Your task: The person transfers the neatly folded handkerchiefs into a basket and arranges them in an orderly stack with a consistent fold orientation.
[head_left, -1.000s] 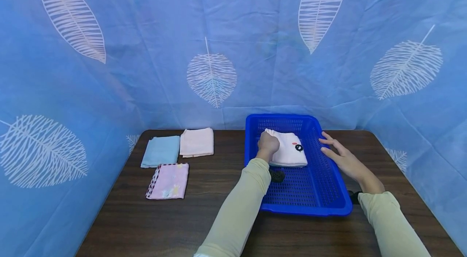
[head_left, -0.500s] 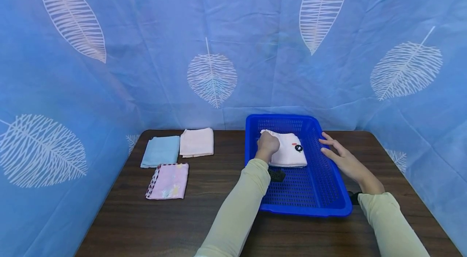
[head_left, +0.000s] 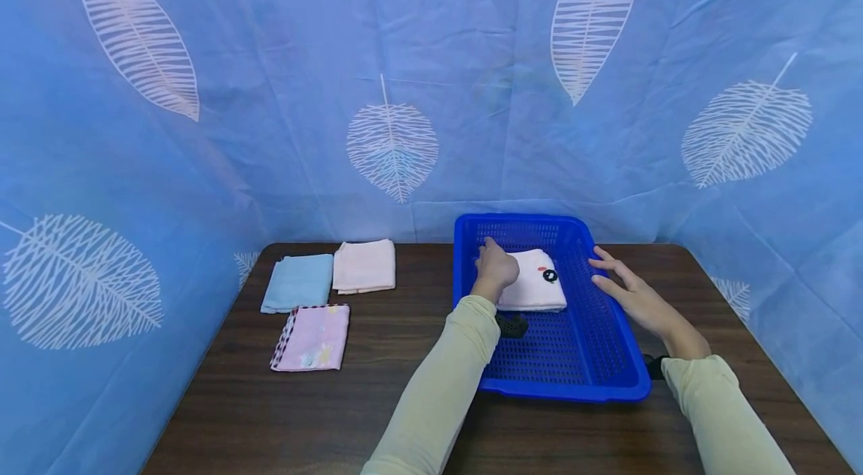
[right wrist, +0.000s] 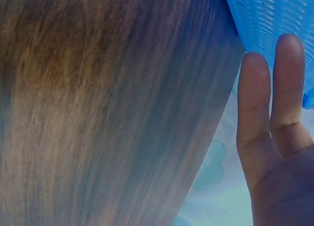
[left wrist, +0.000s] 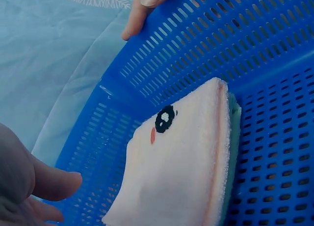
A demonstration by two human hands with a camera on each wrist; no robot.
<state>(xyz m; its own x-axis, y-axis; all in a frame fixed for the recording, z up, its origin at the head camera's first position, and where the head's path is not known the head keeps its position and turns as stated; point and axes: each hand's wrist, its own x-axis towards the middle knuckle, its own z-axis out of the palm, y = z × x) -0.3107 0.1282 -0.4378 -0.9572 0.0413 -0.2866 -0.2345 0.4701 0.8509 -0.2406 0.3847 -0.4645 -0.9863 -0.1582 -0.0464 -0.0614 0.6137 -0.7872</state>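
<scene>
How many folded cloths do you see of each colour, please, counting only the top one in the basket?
Light blue: 1, the blue cloth
Pink: 1, the check-edged cloth
Pale: 2, the cream cloth on the table and the eye-patterned cloth in the basket
Total: 4

Draped tabletop booth; wider room can't be identified. Wood-grain table (head_left: 303, 415) is seen below left hand (head_left: 497, 267) and right hand (head_left: 630, 295), walled in beyond and on both sides by leaf-printed blue drapes (head_left: 472, 123).

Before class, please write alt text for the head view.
A left hand is beside a folded white towel in a blue perforated basket, whose rim the right hand touches; three folded towels lie to the left on a wooden table.
</scene>
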